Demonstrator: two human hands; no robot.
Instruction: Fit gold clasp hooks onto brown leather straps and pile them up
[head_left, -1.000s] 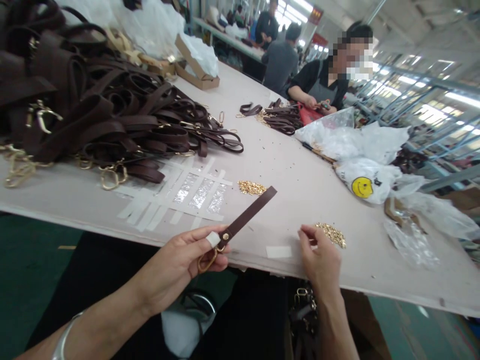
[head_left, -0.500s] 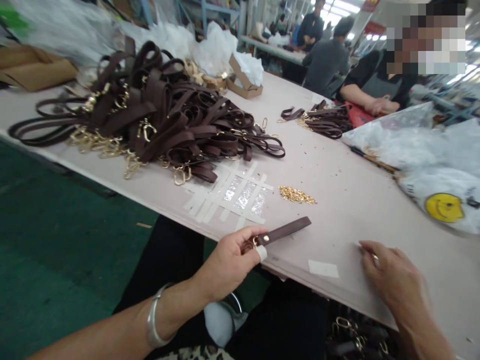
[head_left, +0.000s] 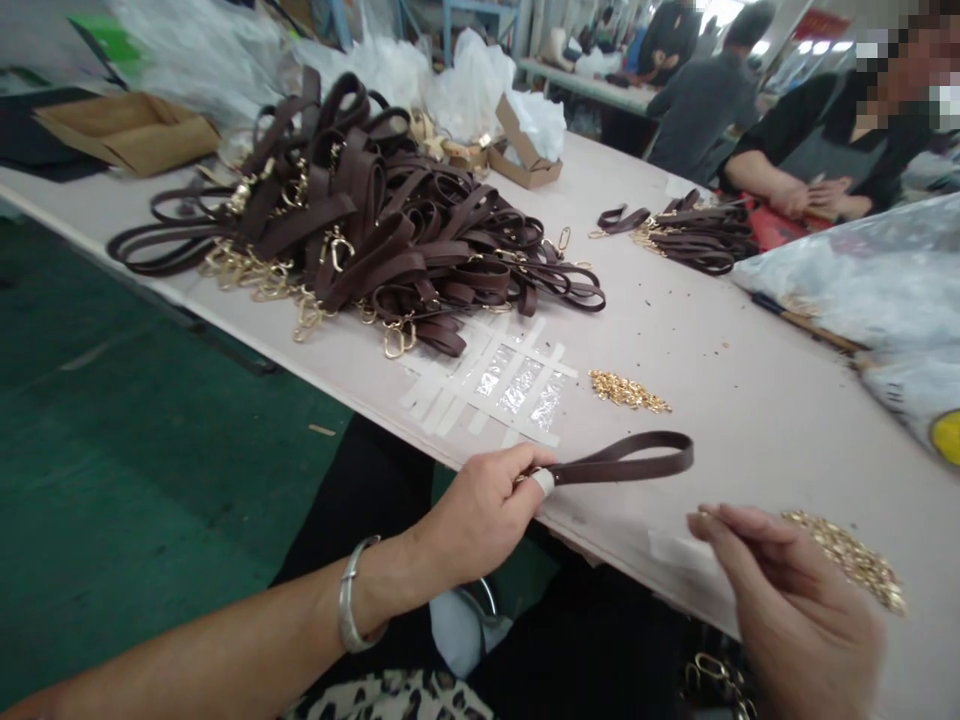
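My left hand (head_left: 491, 510), with white tape round a finger, is closed on one end of a dark brown wrist strap (head_left: 637, 467). The strap's loop sticks out to the right over the table edge, standing slightly apart. Gold hardware at its held end is mostly hidden by the fingers. My right hand (head_left: 795, 590) is in a pinch just right of the loop, thumb against fingertips; whatever is between them is too small to make out. Behind that hand lies a pile of small gold pieces (head_left: 847, 555), and a second gold pile (head_left: 628, 391) sits beyond the strap.
A big heap of brown straps (head_left: 390, 210) with gold clasps covers the table's left. Clear film is taped (head_left: 517, 385) to the tabletop. Cardboard boxes (head_left: 139, 130), plastic bags (head_left: 862, 260) and a smaller strap bundle (head_left: 697, 235) lie farther off. A co-worker (head_left: 825, 150) sits across the table.
My right hand has lifted off the gold pile and moved left, close to the strap, fingers pinched. The strap has turned in my left hand, so its loop shows open. The view has swung left.
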